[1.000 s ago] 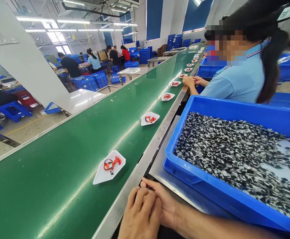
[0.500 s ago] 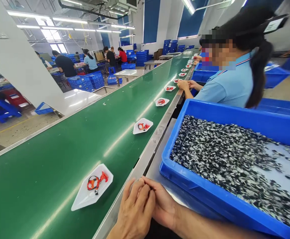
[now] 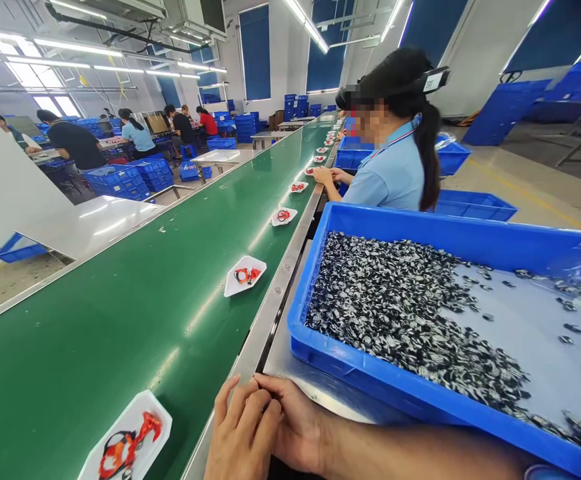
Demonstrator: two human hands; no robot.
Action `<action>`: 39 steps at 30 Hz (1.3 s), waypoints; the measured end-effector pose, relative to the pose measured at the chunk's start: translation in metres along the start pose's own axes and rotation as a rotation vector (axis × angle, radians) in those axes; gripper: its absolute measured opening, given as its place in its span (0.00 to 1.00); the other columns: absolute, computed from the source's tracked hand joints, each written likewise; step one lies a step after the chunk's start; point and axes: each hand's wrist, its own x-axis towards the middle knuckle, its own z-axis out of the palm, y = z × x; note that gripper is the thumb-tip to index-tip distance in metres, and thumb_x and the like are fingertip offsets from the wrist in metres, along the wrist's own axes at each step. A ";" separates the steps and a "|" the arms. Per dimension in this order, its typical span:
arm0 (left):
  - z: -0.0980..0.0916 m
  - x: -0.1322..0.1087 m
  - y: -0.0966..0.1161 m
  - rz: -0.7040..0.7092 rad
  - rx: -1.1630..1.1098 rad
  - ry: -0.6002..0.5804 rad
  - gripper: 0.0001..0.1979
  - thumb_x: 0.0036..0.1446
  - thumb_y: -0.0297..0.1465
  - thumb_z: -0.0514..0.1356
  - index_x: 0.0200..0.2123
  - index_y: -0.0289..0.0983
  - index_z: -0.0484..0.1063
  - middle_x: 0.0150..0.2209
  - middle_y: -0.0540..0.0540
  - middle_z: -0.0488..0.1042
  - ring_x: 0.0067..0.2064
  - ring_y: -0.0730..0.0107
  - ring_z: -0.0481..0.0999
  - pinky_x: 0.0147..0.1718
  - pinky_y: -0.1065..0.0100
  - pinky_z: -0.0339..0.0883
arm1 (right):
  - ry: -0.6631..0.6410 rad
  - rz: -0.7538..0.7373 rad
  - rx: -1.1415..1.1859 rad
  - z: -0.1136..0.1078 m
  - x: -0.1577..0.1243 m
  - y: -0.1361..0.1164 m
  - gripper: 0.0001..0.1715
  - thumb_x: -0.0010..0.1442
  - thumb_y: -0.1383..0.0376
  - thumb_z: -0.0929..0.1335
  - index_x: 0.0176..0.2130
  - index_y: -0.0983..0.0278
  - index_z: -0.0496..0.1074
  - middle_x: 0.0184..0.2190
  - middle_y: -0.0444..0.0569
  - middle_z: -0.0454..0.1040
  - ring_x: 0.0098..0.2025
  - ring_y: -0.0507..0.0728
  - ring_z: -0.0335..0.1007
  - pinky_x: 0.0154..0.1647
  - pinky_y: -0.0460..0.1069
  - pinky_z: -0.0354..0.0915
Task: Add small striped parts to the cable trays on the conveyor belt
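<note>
My left hand (image 3: 243,430) and my right hand (image 3: 298,423) are close together at the bottom of the view, fingertips meeting just past the belt's steel rail (image 3: 270,313). Something small and dark seems pinched between them, mostly hidden by my fingers. A white diamond-shaped tray (image 3: 125,440) holding an orange and black part lies on the green conveyor belt (image 3: 95,333), just left of my hands. To my right, a blue plastic bin (image 3: 306,267) holds a heap of small black-and-white pieces (image 3: 395,313).
More white trays (image 3: 245,275) line the belt ahead. A co-worker in a light blue shirt (image 3: 385,180) sits beside it, hands at its rail. The bin rests on a steel shelf (image 3: 290,377). Stacked blue crates and other workers stand beyond.
The nearest tray has moved along the belt towards my hands, and the other trays have shifted too. The view has swung, bringing more of the bin's floor into sight. My hands stay together.
</note>
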 end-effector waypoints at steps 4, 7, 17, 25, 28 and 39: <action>-0.001 -0.002 0.000 0.030 -0.008 0.036 0.16 0.62 0.28 0.44 0.38 0.39 0.72 0.28 0.50 0.71 0.39 0.71 0.68 0.54 0.58 0.50 | 0.043 0.160 0.398 0.003 -0.002 0.000 0.06 0.56 0.69 0.65 0.33 0.71 0.63 0.18 0.39 0.61 0.15 0.41 0.55 0.14 0.33 0.52; 0.000 -0.006 -0.001 0.007 0.008 0.049 0.15 0.62 0.29 0.45 0.42 0.39 0.71 0.31 0.48 0.72 0.44 0.67 0.68 0.54 0.55 0.52 | 0.048 0.189 0.452 0.002 -0.003 0.000 0.10 0.55 0.68 0.65 0.36 0.73 0.63 0.21 0.43 0.64 0.18 0.44 0.59 0.16 0.35 0.56; -0.015 -0.003 -0.016 0.089 0.064 -0.006 0.08 0.59 0.29 0.52 0.39 0.38 0.70 0.37 0.47 0.72 0.42 0.70 0.69 0.44 0.68 0.63 | -0.072 0.057 0.150 -0.009 0.004 0.003 0.09 0.54 0.67 0.66 0.30 0.73 0.62 0.20 0.42 0.59 0.18 0.44 0.56 0.19 0.37 0.55; -0.044 0.016 -0.048 -0.416 0.220 -0.033 0.11 0.60 0.38 0.51 0.38 0.41 0.68 0.34 0.52 0.71 0.35 0.76 0.70 0.35 0.74 0.63 | -0.008 -0.100 -0.292 -0.011 0.003 0.006 0.11 0.60 0.62 0.63 0.30 0.67 0.63 0.16 0.36 0.47 0.14 0.44 0.37 0.14 0.40 0.36; -0.047 0.026 -0.064 -0.374 0.255 -0.077 0.12 0.60 0.39 0.50 0.39 0.40 0.69 0.35 0.51 0.71 0.36 0.75 0.70 0.37 0.73 0.63 | 0.016 -0.118 -0.317 -0.008 0.002 0.008 0.12 0.60 0.61 0.63 0.31 0.67 0.64 0.15 0.36 0.48 0.14 0.44 0.37 0.15 0.41 0.36; -0.049 0.060 -0.094 -0.281 0.610 -0.477 0.12 0.60 0.35 0.50 0.31 0.41 0.72 0.31 0.49 0.70 0.37 0.63 0.64 0.37 0.62 0.56 | 0.005 -0.110 -0.274 -0.011 0.001 0.006 0.11 0.58 0.62 0.65 0.32 0.69 0.65 0.17 0.38 0.53 0.15 0.44 0.43 0.17 0.41 0.37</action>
